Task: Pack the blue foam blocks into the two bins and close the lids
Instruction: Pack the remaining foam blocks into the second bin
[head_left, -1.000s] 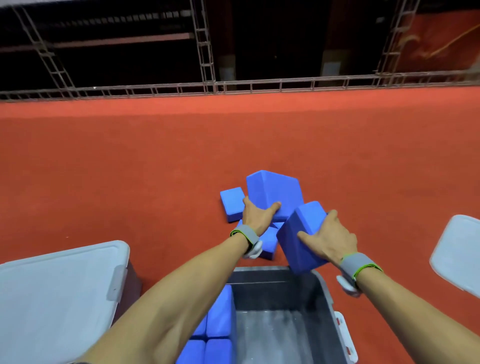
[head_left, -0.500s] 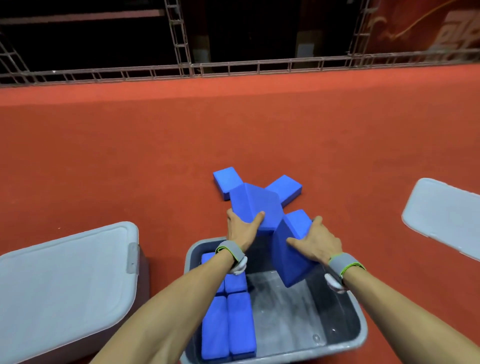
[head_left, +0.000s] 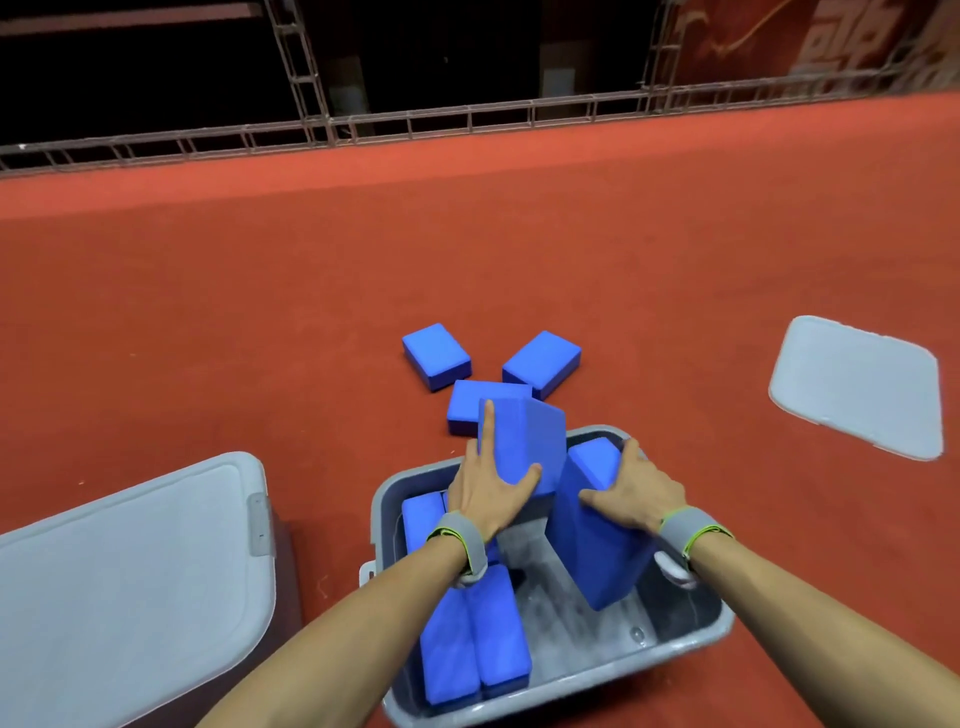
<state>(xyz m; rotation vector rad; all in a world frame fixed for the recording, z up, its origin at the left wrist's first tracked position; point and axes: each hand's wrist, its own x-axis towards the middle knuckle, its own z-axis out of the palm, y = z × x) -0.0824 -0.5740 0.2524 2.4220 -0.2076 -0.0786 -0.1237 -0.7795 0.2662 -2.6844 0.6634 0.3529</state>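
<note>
Looking from my left side, I see a closed bin with its gray lid on top, sitting on the red floor. Next comes the open gray bin right in front of me. Blue blocks already lie flat along its left side. My left hand holds one blue block above the far end of the bin. My pointer finger lies straight up its left edge, my thumb presses its lower right side, and the block sits between them. My right hand holds a second block that stands tilted, its low corner down inside the bin. My thumb lies across its near face and my fingers curl over its far top edge. Past the bin, three more blocks lie on the floor. Far to the right, a loose lid lies flat on the floor.
</note>
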